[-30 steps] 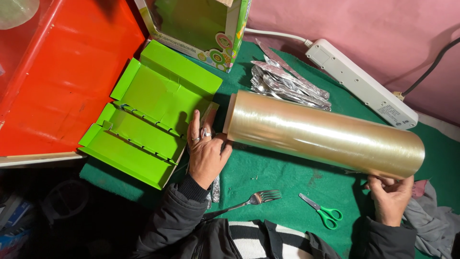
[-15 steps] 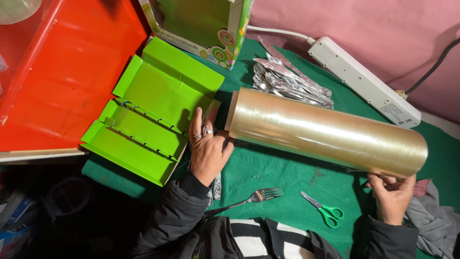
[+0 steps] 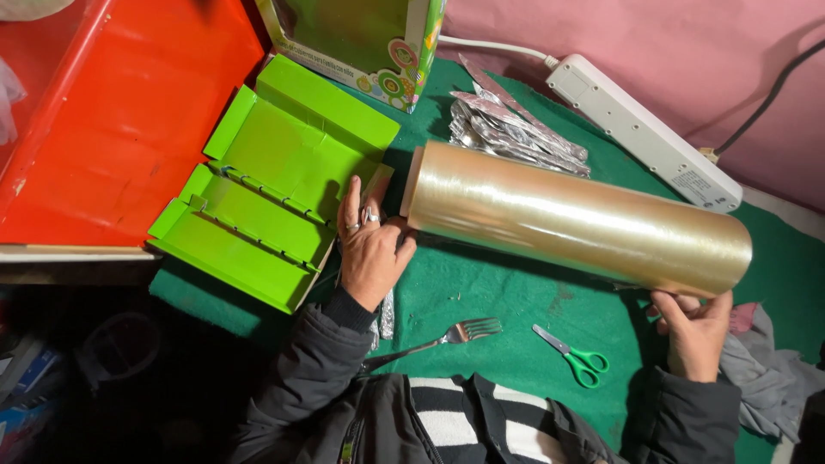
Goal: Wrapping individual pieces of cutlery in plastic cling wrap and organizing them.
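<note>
Large roll of clear stretch film (image 3: 577,216) lying across the green cloth (image 3: 507,283), slanting from upper left down to lower right; glossy, yellowish, lit along its length. Left hand (image 3: 369,249) flat and spread at the roll's left end, palm down, fingers reaching up onto the edge of the flattened green cardboard box (image 3: 275,180), thumb side against the roll's end; rings on two fingers; gripping nothing, just pressed down. Right hand (image 3: 694,331) under the roll's right end, fingers curled up against its lower edge, apparently pinching the film's edge there; exact hold hard to tell, fingertips hidden by the roll.

Near the body: a metal fork (image 3: 447,337) lying on the cloth between the two hands, tines pointing right; small green-handled scissors (image 3: 574,354) just right of it, blades closed, well clear of both hands. Behind the roll, a pile of crumpled silver foil packets (image 3: 511,131), touching or almost touching the roll's far side. White power strip (image 3: 643,131) against the pink wall (image 3: 687,51), cable running off left. Upright green printed carton (image 3: 361,39) at the top, behind the flattened box. Red tray-like surface (image 3: 112,120) at far left. Grey cloth (image 3: 773,378) bunched at the right edge; dark jacket sleeves (image 3: 301,387) and a striped garment at the bottom.
</note>
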